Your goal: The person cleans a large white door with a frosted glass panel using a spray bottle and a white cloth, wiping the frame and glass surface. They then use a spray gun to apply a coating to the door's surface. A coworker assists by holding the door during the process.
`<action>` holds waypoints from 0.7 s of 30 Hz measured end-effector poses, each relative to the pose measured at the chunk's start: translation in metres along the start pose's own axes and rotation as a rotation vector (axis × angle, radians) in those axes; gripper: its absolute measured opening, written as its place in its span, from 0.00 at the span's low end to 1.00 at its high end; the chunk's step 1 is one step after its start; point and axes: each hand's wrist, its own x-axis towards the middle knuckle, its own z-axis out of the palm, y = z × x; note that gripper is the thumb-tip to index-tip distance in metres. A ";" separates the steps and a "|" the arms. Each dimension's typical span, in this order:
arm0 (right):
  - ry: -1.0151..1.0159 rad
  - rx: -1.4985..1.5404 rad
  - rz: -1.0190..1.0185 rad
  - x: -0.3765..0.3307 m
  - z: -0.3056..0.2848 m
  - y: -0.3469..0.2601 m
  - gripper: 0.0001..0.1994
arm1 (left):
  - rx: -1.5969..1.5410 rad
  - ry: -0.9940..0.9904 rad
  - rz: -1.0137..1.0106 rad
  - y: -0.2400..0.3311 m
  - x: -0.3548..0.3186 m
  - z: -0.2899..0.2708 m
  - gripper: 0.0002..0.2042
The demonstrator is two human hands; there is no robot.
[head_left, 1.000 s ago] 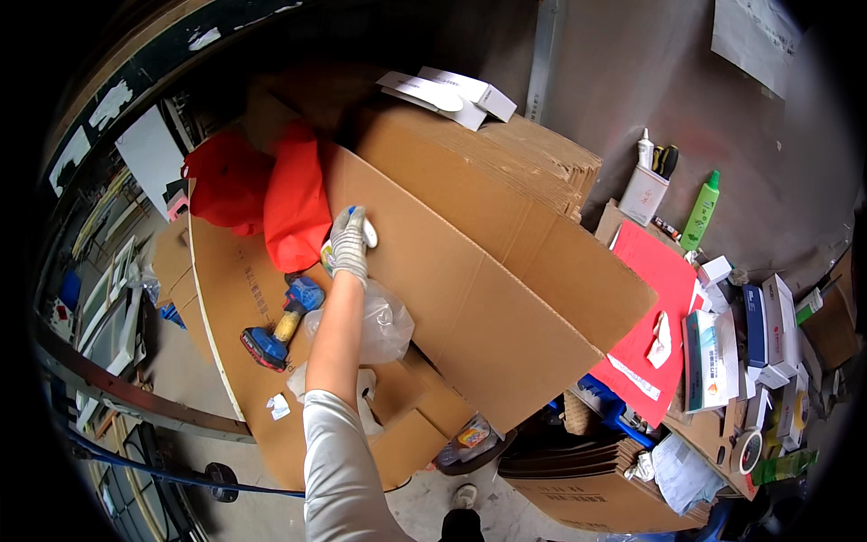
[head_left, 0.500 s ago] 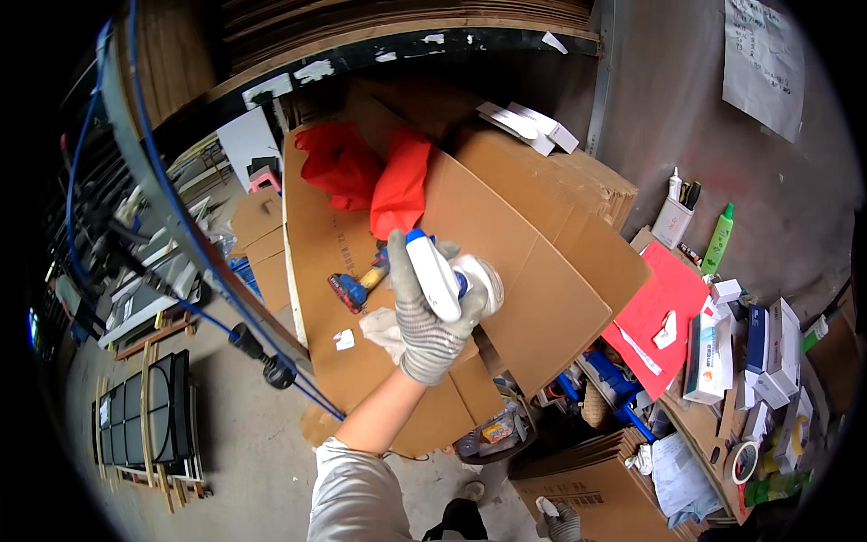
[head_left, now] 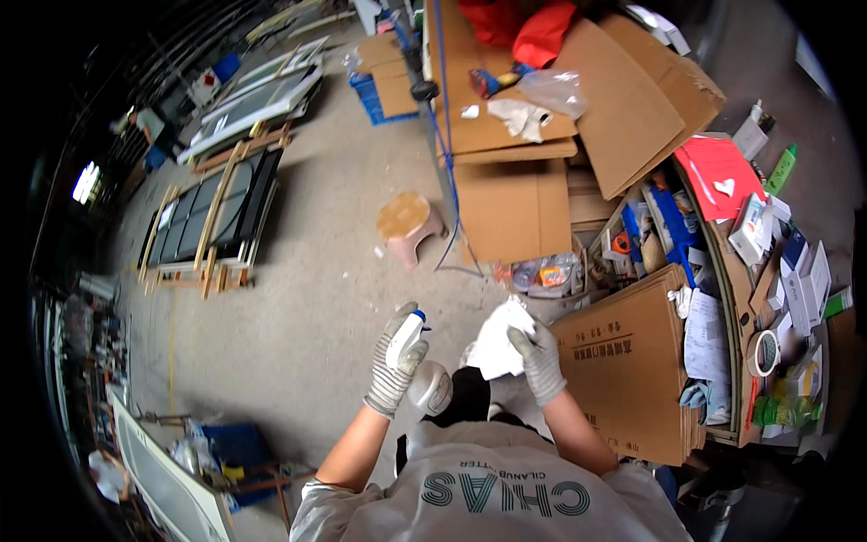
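Observation:
My left hand [head_left: 386, 378], in a grey-white knit glove, is closed round the neck of a white spray bottle [head_left: 433, 390] with a blue-tipped trigger head. The bottle's rounded body hangs below the fingers, towards my middle. A crumpled white cloth [head_left: 497, 345] droops from my gloved right hand [head_left: 541, 363], pinched between thumb and fingers. Both hands are in front of my body, apart from each other, above the concrete floor.
A pink stool [head_left: 414, 228] stands ahead on the floor. Cardboard sheets [head_left: 515, 210] carry a cordless drill [head_left: 489, 83] and red bags [head_left: 545, 34]. At right are leaning flattened cartons [head_left: 614, 361] and a cluttered workbench. Framed panels [head_left: 213, 217] lie at left; a person [head_left: 152, 131] stands far off.
My view has swung left and away from the cardboard-covered surface. The spray bottle has come back from above it, closer to my body. The right hand and its cloth have come up into fuller view.

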 end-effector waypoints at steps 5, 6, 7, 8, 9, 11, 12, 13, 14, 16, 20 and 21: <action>-0.479 -0.146 0.051 -0.038 0.121 0.015 0.17 | -0.083 0.011 -0.042 0.022 -0.113 -0.072 0.20; -0.556 -0.097 0.078 -0.052 0.145 0.016 0.17 | -0.097 0.071 -0.052 0.023 -0.135 -0.089 0.20; -0.626 -0.052 0.106 -0.065 0.169 0.022 0.17 | -0.116 0.127 -0.058 0.021 -0.154 -0.107 0.20; -0.697 -0.030 0.143 -0.077 0.192 0.032 0.17 | -0.059 0.198 -0.072 0.018 -0.173 -0.127 0.19; -0.777 -0.038 0.193 -0.088 0.214 0.043 0.18 | -0.071 0.250 -0.086 0.014 -0.195 -0.146 0.19; -0.932 -0.053 0.299 -0.113 0.264 0.067 0.18 | -0.094 0.350 -0.117 0.006 -0.240 -0.189 0.18; -0.997 -0.083 0.324 -0.125 0.288 0.073 0.17 | -0.024 0.397 -0.113 0.003 -0.255 -0.208 0.17; -1.071 -0.120 0.369 -0.138 0.314 0.088 0.17 | -0.018 0.447 -0.132 -0.001 -0.275 -0.228 0.17; -1.142 -0.151 0.422 -0.154 0.342 0.104 0.17 | -0.010 0.493 -0.161 -0.001 -0.299 -0.251 0.17; -1.250 -0.141 0.528 -0.194 0.398 0.133 0.18 | 0.088 0.656 -0.173 -0.011 -0.344 -0.293 0.16; -1.414 -0.079 0.739 -0.265 0.498 0.185 0.21 | 0.596 0.695 -0.220 -0.038 -0.427 -0.373 0.25; -1.455 -0.085 0.792 -0.280 0.518 0.197 0.21 | 0.510 0.750 -0.310 -0.040 -0.444 -0.385 0.24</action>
